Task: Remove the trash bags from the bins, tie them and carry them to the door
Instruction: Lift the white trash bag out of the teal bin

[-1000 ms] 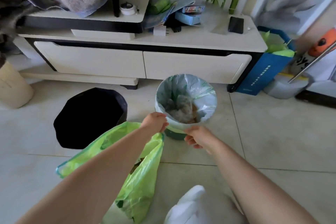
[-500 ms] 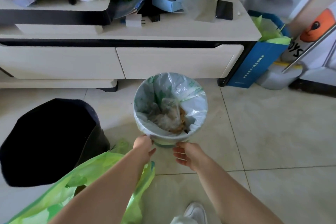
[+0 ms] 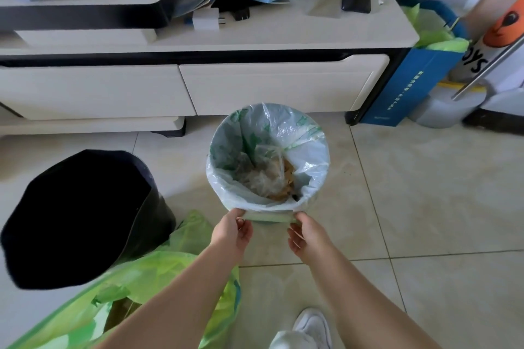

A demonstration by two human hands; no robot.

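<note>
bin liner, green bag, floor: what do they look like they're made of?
Bin liner: thin translucent white plastic film with green print; it creases and glints.
Green bag: thin translucent plastic film, crumpled, with contents showing through.
Floor: likely glazed ceramic or stone-look tile, beige, mottled, with grout lines.
Both hands, left and right, pinch the liner's folded edge.

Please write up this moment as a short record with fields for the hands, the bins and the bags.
left hand: pinching the near edge of the white bag at the bin rim
right hand: pinching the same edge, a little to the right
small bin: on the floor before the cabinet, bag not yet lifted out, rubbish inside
black bin: to the left, inside looks dark
green bag: out of a bin, hanging under the left forearm, not tied
shoe: white, at the bottom edge
</note>
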